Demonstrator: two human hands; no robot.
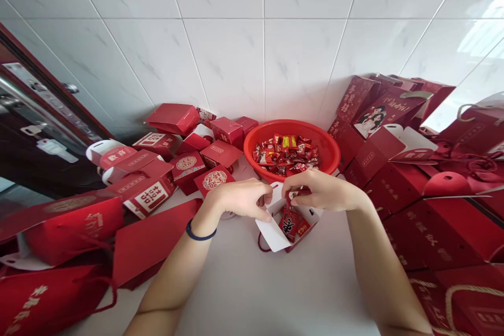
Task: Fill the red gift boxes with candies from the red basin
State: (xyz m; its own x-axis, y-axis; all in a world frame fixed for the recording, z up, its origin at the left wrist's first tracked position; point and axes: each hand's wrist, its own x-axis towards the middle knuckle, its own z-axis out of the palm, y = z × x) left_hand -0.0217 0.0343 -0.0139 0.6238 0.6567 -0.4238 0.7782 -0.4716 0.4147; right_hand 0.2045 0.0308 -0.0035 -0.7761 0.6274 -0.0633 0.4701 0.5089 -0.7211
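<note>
An open gift box (311, 231), red outside and white inside, stands in front of me with a dark red cord at its left. My left hand (246, 197), a dark band at its wrist, pinches the white flap (274, 232) on the box's left side. Inside lie red wrapped snack packets (290, 223). Over the box's far part, my right hand (323, 189) has its fingers closed on a small red wrapped candy (292, 197), partly hidden by the fingers. Just behind is a red plastic basket (334, 155) holding many wrapped candies (289, 142).
Red gift boxes (226, 131) are crowded at the left, with red bags (51, 299) nearer me. More boxes (401, 184) and paper bags (378, 110) are stacked at the right. A tiled wall (220, 52) rises behind; a door with keys (55, 148) stands far left.
</note>
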